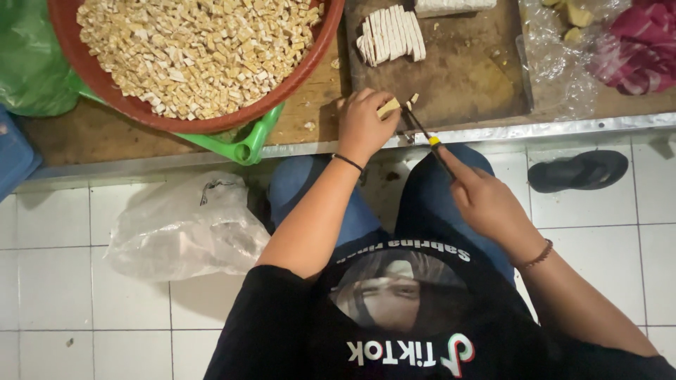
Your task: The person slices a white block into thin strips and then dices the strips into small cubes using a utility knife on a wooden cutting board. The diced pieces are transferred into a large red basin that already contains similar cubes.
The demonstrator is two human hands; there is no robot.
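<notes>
My left hand grips a small pale strip of tempeh at the near edge of a dark wooden cutting board. My right hand holds a thin knife with a yellow band, its blade tip touching the strip. A row of sliced tempeh lies on the board's far side, beside an uncut block. A large red basin full of small tempeh cubes stands to the left.
The low wooden platform has a metal front edge. A green plastic handle sticks out under the basin. A crumpled plastic bag and a black sandal lie on the white tiled floor. Clear plastic and red cloth sit far right.
</notes>
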